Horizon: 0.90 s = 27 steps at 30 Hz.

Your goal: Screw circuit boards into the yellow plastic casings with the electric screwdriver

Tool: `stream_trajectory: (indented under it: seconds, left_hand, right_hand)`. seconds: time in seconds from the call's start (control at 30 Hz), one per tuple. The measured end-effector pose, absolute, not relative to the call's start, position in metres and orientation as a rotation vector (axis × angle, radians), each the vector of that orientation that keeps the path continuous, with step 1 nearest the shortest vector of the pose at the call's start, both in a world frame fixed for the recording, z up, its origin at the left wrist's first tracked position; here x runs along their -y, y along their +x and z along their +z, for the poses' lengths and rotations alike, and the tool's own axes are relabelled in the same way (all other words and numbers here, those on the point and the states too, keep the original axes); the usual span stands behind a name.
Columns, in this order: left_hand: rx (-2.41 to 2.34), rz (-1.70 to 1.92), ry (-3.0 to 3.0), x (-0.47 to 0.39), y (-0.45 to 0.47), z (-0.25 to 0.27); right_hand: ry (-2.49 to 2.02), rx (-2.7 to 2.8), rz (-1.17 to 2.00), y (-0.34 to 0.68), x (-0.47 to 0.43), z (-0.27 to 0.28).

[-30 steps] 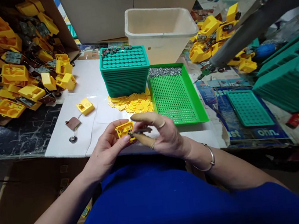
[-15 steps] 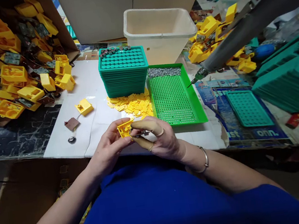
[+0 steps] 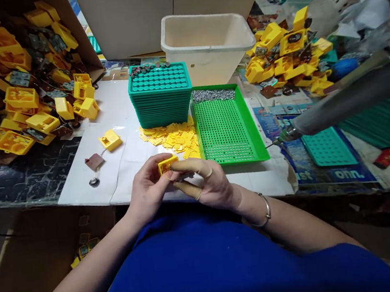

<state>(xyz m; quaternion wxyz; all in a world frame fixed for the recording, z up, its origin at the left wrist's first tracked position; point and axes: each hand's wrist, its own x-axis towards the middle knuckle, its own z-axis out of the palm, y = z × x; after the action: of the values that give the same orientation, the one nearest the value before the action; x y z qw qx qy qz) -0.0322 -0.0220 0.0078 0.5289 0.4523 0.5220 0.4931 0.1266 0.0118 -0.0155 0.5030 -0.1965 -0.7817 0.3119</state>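
My left hand point(image 3: 146, 184) is closed round a small yellow plastic housing point(image 3: 166, 165), its open side turned towards me. My right hand point(image 3: 209, 180), with tan covers on thumb and forefinger, pinches a small dark part point(image 3: 186, 175) against the housing's right side; the fingers hide most of it. To the left, on white paper, lies another yellow housing point(image 3: 111, 140), wired to a brown circuit board point(image 3: 94, 162) and a round metal disc point(image 3: 94, 182). Small flat yellow pieces point(image 3: 176, 140) are heaped just beyond my hands.
A green tray point(image 3: 260, 141) holds silvery small parts point(image 3: 213, 95) at its far end. Left of it rises a teal tray stack point(image 3: 163, 107), a white bin point(image 3: 209, 57) behind. An electric screwdriver point(image 3: 321, 116) reaches in from the right. Yellow housings fill a cardboard box point(image 3: 89, 49).
The screwdriver has swung down and towards me, its tip now by the green tray's near right corner. The housing has tilted and risen slightly in my left hand; both hands stay together.
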Motion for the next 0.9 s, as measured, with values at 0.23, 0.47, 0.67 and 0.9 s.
stream_trajectory:
  seconds: [0.23,0.47,0.67,0.9]
  left_hand:
    - [-1.001,1.015,0.736,0.018,-0.037,0.015]
    - [-0.939,1.003,0.674,0.018,-0.039,0.011]
    - [-1.039,1.0,0.632,0.013,-0.035,0.014]
    - [-1.042,1.018,0.508,0.006,-0.038,0.013]
  right_hand:
    - [-0.449,1.95,0.334,0.132,-0.013,-0.016]
    - [-0.441,2.022,0.232,0.137,-0.012,-0.012]
    - [-0.352,2.128,0.091,0.14,-0.011,-0.004]
    - [-0.318,2.205,0.061,0.141,-0.01,-0.006]
